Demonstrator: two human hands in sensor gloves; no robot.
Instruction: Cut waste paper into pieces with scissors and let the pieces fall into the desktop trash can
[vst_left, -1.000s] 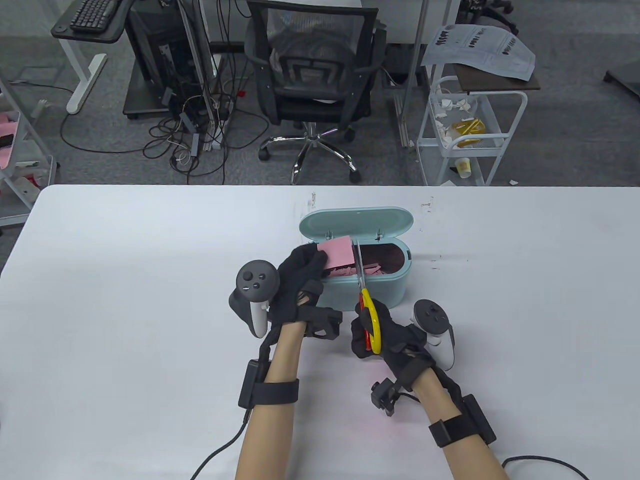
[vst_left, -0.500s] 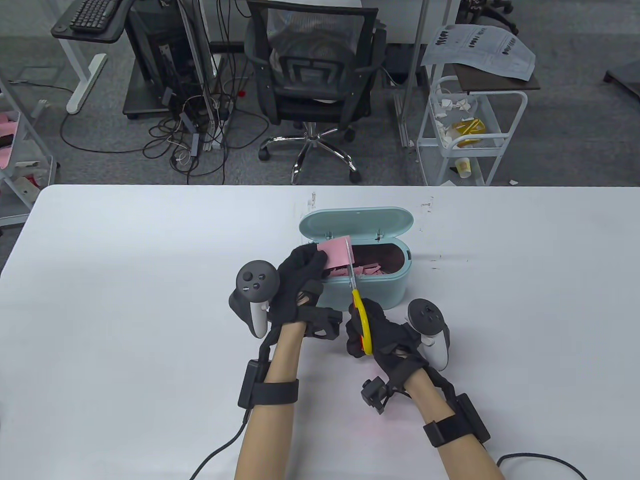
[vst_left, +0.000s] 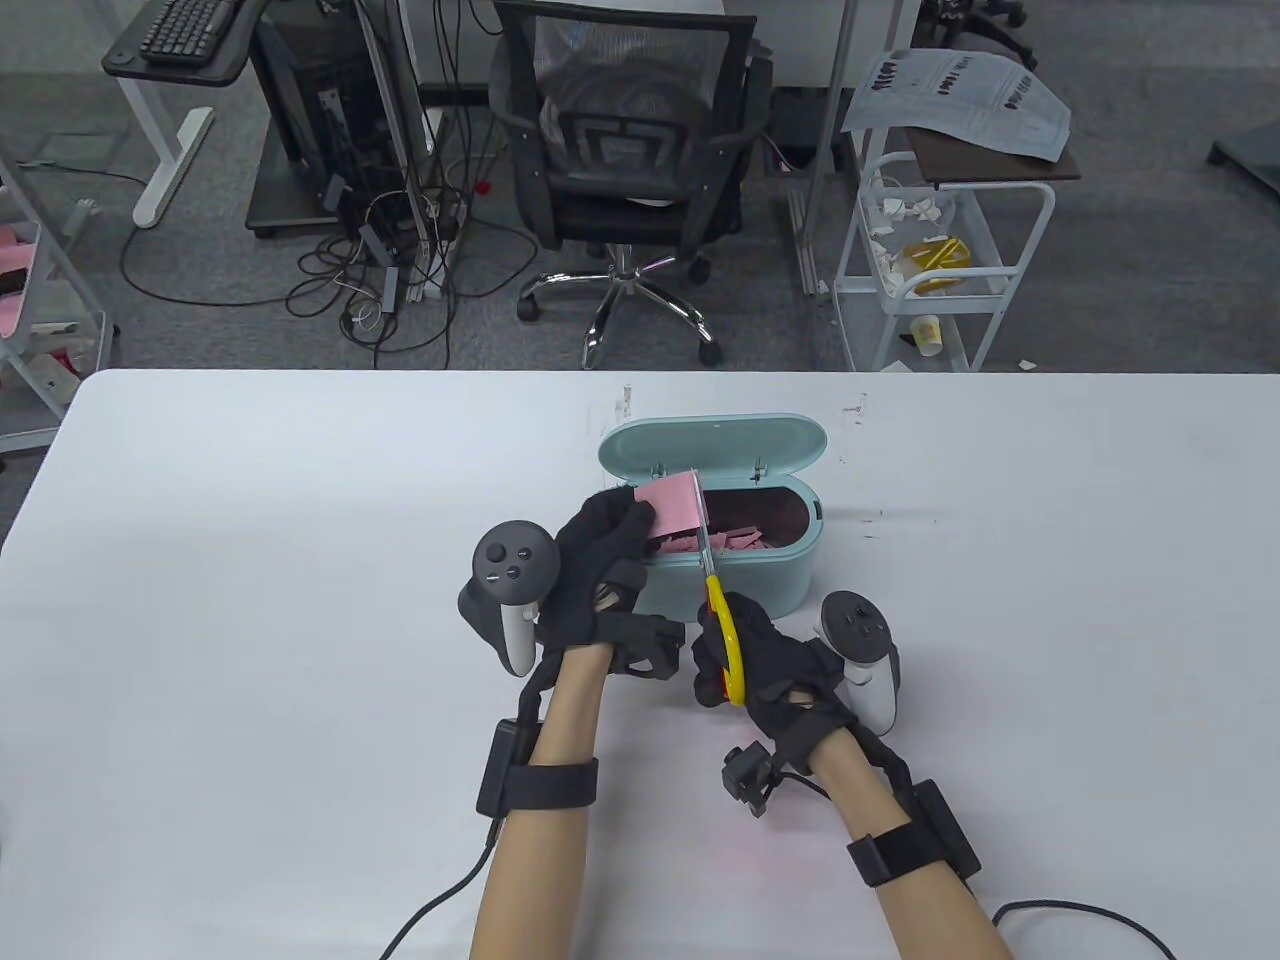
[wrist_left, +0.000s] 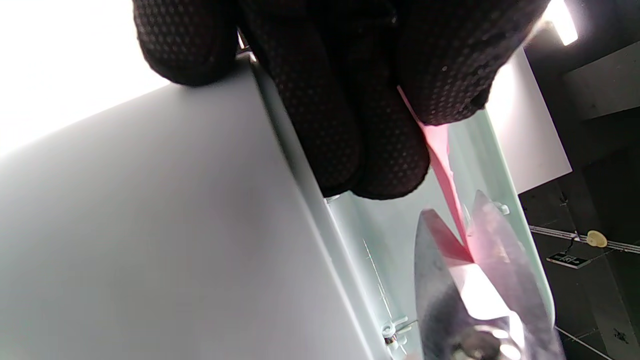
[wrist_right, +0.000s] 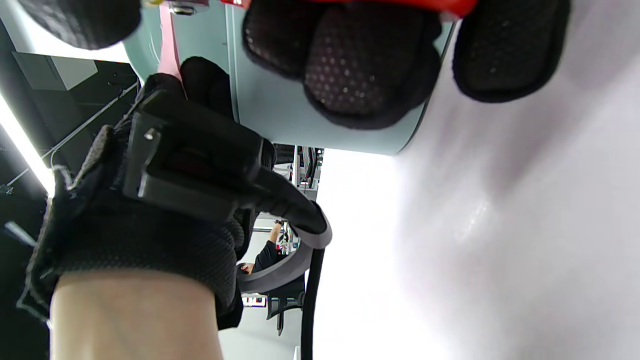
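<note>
My left hand (vst_left: 605, 540) pinches a pink sheet of paper (vst_left: 672, 503) over the left end of the mint-green desktop trash can (vst_left: 760, 580), whose lid (vst_left: 715, 445) stands open behind it. My right hand (vst_left: 745, 665) grips the yellow and red handles of the scissors (vst_left: 722, 625). The blades (vst_left: 702, 525) run along the paper's right edge. In the left wrist view the two blades (wrist_left: 450, 280) are parted with the pink paper (wrist_left: 440, 165) between them. Several pink scraps (vst_left: 735, 542) lie inside the can.
The white table (vst_left: 250, 560) spreads wide on both sides of the can. Beyond its far edge stand an office chair (vst_left: 625, 150), a white trolley (vst_left: 940, 260) and tangled cables on the floor.
My right hand and the scissors shifted left, from just off the paper's right edge onto it. The left hand and the paper stayed in place.
</note>
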